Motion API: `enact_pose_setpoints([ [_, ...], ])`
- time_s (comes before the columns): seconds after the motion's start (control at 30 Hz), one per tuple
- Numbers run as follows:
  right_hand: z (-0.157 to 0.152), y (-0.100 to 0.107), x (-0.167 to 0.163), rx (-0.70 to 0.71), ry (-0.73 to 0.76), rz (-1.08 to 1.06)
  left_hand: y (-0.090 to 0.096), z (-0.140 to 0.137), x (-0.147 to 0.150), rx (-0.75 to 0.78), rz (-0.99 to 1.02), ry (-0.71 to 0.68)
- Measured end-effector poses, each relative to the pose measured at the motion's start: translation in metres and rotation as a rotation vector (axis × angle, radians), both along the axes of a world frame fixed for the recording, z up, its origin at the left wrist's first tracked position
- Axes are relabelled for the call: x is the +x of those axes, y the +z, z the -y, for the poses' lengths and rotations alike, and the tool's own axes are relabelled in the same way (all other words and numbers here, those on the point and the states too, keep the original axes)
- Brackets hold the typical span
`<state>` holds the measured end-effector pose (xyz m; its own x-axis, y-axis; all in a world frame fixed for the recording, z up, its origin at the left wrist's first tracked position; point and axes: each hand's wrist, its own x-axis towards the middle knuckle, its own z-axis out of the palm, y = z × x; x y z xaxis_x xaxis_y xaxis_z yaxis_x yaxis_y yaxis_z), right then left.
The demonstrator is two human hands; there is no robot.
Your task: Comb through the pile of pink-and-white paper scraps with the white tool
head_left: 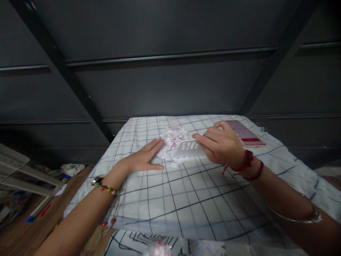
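Observation:
A heap of small torn paper scraps (173, 137), white with some pink, lies on a white cloth with a dark grid pattern (186, 192). My left hand (145, 156) rests flat on the cloth with its fingers stretched out, the fingertips touching the left side of the heap. On the other side, my right hand (222, 144) is closed around a white slotted plastic piece (189, 149). The piece stands tilted, its lower edge at the right side of the scraps. My fingers hide its right end, so its full shape cannot be made out.
A pink-edged phone (246, 135) with a lit screen lies behind my right hand. Dark metal panels (170, 85) rise at the cloth's far edge. At the lower left, a pale frame (39, 185) stands over the wooden floor. A clear bag (160, 249) shows at the near edge.

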<state>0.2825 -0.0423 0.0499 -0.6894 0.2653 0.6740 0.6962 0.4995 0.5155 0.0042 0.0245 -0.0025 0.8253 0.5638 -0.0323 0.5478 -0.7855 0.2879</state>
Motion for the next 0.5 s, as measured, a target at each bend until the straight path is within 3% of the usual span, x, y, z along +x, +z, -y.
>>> enact_pose_setpoints([
  [0.5, 0.0033, 0.0019, -0.0038, 0.001, -0.017, -0.005, -0.0018, -0.0007, -0.0011, 0.022, -0.012, -0.005],
])
